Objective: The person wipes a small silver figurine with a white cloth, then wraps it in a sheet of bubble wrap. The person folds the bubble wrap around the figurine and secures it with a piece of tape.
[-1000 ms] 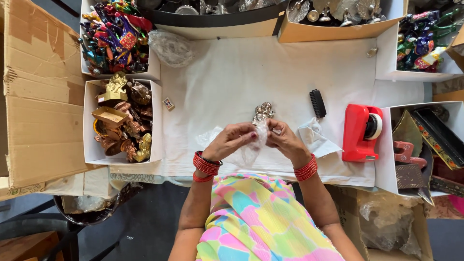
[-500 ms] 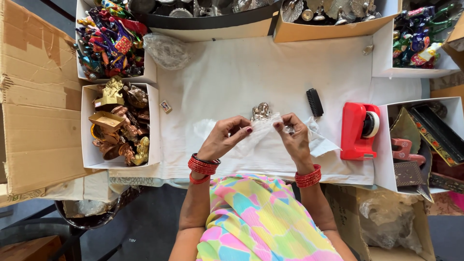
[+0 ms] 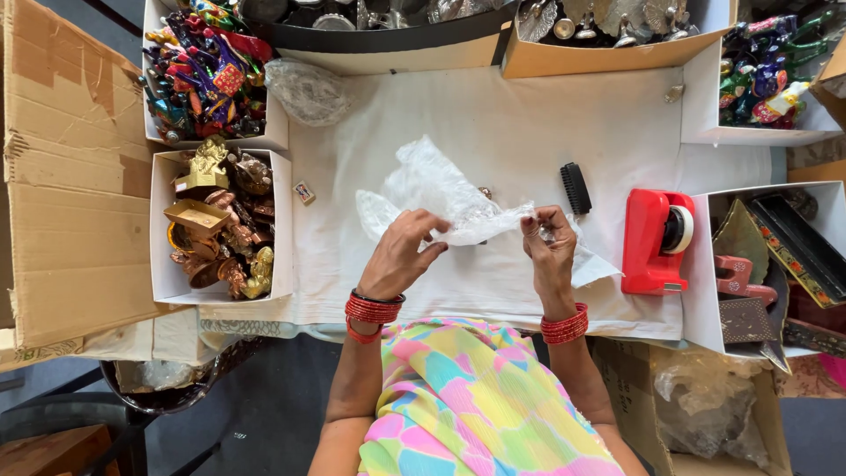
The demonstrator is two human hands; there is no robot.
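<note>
Both hands were closed in a pinch on 1 clear plastic wrap (image 3: pixel 449 198) held above the white cloth (image 3: pixel 529 123): the left hand (image 3: pixel 404 251) gripped its near left edge, the right hand (image 3: pixel 548 247) its right end. Right of them stood a red tape dispenser (image 3: pixel 650 240), a black brush (image 3: pixel 575 187) just beyond. A box of brass figures (image 3: pixel 220 225) sat left.

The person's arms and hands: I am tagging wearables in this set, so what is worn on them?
Both forearms are bare, with no sleeves and no gloves. The left hand has a stack of red bangles at the wrist, with one dark bangle on the hand side. The right hand has a similar stack of red bangles. No rings are clear on the fingers.
</note>
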